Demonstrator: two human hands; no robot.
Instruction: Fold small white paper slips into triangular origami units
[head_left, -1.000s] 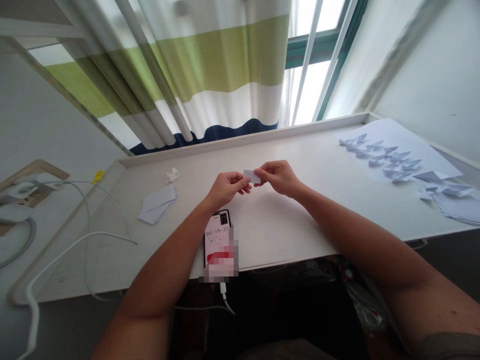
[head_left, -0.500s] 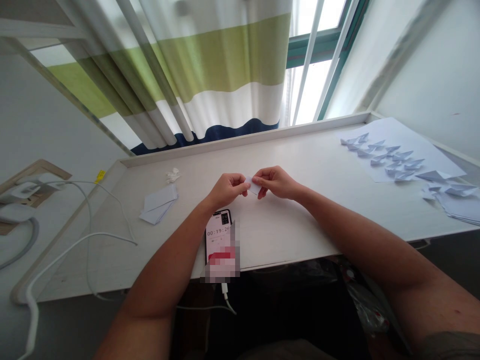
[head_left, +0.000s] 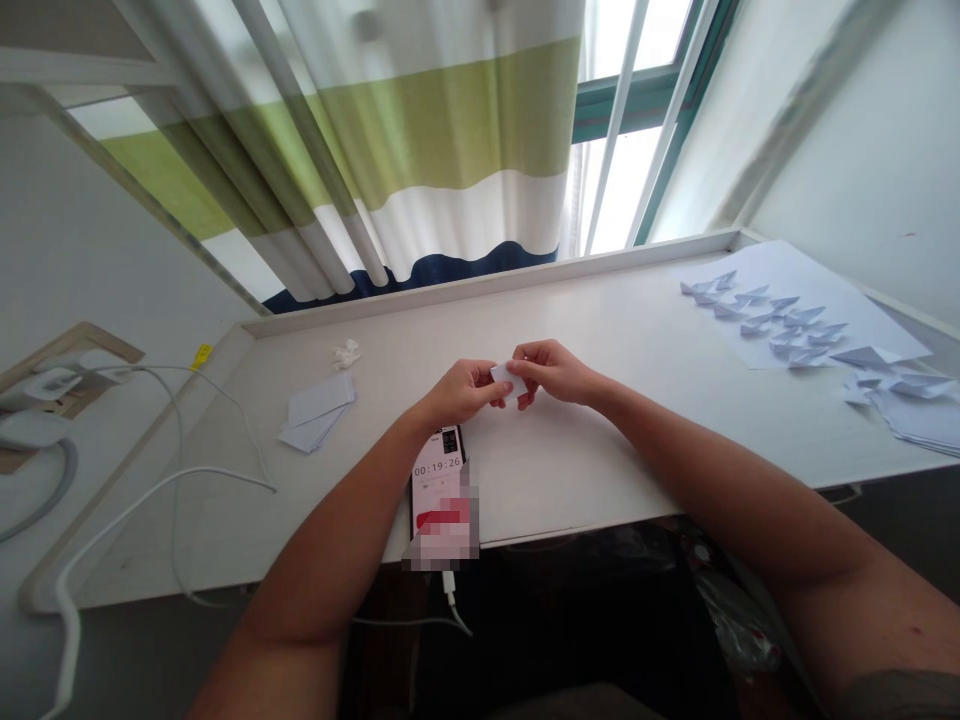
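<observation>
A small folded piece of white paper point(head_left: 508, 378) is pinched between both hands above the middle of the white table point(head_left: 570, 470). My left hand point(head_left: 466, 390) is closed on its left side, thumb across the face. My right hand point(head_left: 551, 372) grips the right side with thumb and fingers closed. The finer folds are too small to make out. Just below my left forearm lies a phone point(head_left: 439, 490) showing a running time, its lower part blurred out.
Rows of folded paper boats point(head_left: 784, 315) stand on a white sheet point(head_left: 810, 265) at the right. A paper stack point(head_left: 919, 415) lies near them. At left are loose paper pieces point(head_left: 319, 405), a crumpled tissue point(head_left: 346, 354) and a white cable point(head_left: 157, 480).
Both hands have come slightly lower and closer together. The folded paper has been turned so that more of its flat face shows, with my left thumb now lying over it.
</observation>
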